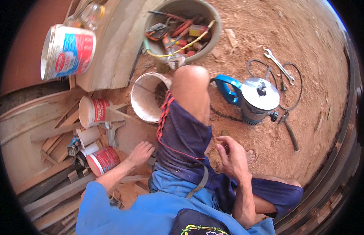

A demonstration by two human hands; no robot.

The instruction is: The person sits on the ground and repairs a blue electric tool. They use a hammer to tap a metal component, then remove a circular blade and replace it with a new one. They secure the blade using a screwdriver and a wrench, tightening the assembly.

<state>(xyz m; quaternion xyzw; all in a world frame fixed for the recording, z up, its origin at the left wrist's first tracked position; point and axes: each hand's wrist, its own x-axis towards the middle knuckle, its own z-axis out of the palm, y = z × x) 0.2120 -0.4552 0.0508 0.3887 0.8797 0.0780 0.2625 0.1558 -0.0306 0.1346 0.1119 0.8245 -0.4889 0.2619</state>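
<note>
My left hand (pixel 142 152) is beside my left knee, fingers stretched forward over a flat brownish board, with nothing visible in it. Over my lap my right hand (pixel 233 157) is half curled, thumb and forefinger apart; I make out nothing between them. Ahead of it a power router (pixel 260 96) with a blue handle stands on the ground, its round pale base facing up and a collet in the middle. Its black cord (pixel 297 102) loops on the far side. Near the cord lies an open-ended wrench (pixel 279 65).
A large bucket (pixel 216 33) of hand tools stands at the far middle. Before it is a tipped white bucket (pixel 144 100). At left are a printed white bucket (pixel 68 53), red-and-white tubs (pixel 103 160), and timber offcuts (pixel 56 192). Wood chips cover the dirt ground (pixel 307 129).
</note>
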